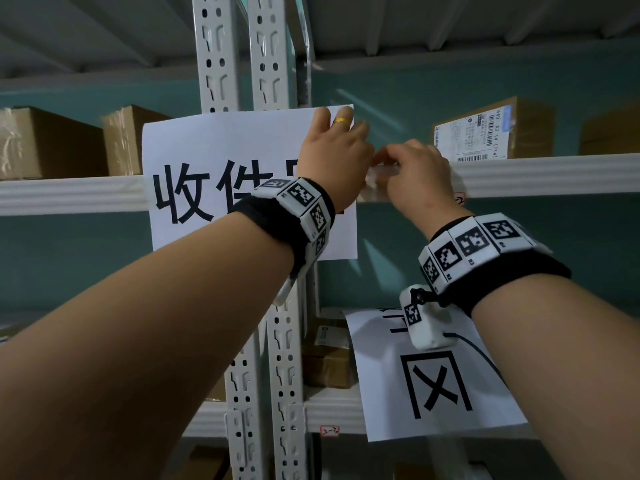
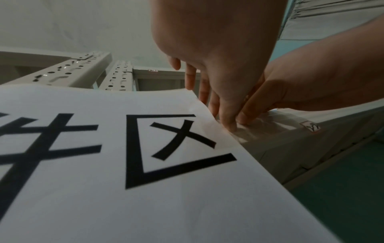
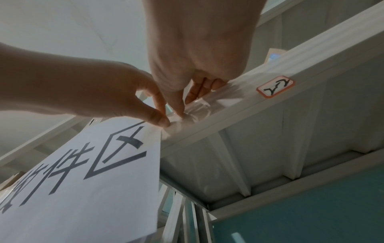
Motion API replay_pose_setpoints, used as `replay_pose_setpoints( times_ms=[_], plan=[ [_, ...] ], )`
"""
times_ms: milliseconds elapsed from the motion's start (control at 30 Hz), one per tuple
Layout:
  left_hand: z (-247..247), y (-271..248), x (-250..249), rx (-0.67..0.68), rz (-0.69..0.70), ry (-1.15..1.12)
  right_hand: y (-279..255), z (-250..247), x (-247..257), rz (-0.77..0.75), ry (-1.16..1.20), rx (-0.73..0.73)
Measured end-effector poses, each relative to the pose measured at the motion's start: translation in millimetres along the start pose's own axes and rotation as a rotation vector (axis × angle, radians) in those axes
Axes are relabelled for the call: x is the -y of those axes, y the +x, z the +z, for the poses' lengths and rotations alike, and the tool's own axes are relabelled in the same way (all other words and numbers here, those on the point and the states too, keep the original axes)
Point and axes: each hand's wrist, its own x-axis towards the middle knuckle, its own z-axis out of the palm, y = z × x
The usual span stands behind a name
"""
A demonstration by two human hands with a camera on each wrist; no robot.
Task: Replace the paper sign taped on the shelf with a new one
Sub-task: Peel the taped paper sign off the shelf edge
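— Two signs, as far as I can see. Which is nearest us?

— Low on the right, a second sheet (image 1: pixel 433 382) lies on the lower shelf, partly hidden behind the right wrist. Whether it is the new sign or the old one, I cannot tell.

— And farther in?

— The paper sign (image 1: pixel 221 174) hangs across the white shelf beam (image 1: pixel 554 174) and the two slotted uprights (image 1: pixel 239 50). The left hand (image 1: pixel 334 150) rests on its upper right part, fingers fairly straight up near the top edge, thumb pressed down at the right edge next to the tape.

— The right hand?

— The right hand (image 1: pixel 414 171) is just beside it, thumb and fingers pinching the clear tape (image 3: pixel 195 110) on the beam face, left of the small handwritten label (image 3: pixel 275 86).

— So which step is it?

— I judge it is work on the right-edge tape. Peeling or pressing, these views do not settle; the tape looks crumpled and partly lifted.

— What does the next move call for?

— Probably steadying the sheet with the left hand while the right hand draws the tape slowly along the beam, so the paper does not tear.

— Beyond that?

— Cardboard boxes (image 1: pixel 495 129) sit at the back of the upper shelf, against a teal wall.
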Motion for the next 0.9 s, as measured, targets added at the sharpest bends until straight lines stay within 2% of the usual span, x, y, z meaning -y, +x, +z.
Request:
replay_pose_setpoints(
  times_ms=[367, 600, 900],
  plan=[
    [-12.3, 5.7, -5.9, 0.048, 0.029, 0.056, 0.0, -5.5, 2.0, 0.019, 0.045, 0.020],
    [-6.6, 6.1, -4.3, 0.027, 0.009, 0.018, -0.7, -5.4, 4.6, 0.015, 0.052, 0.025],
    [2.3, 4.3, -6.5, -0.007, 0.052, 0.027, -1.3, -4.7, 3.7, 0.001, 0.016, 0.023]
  ],
)
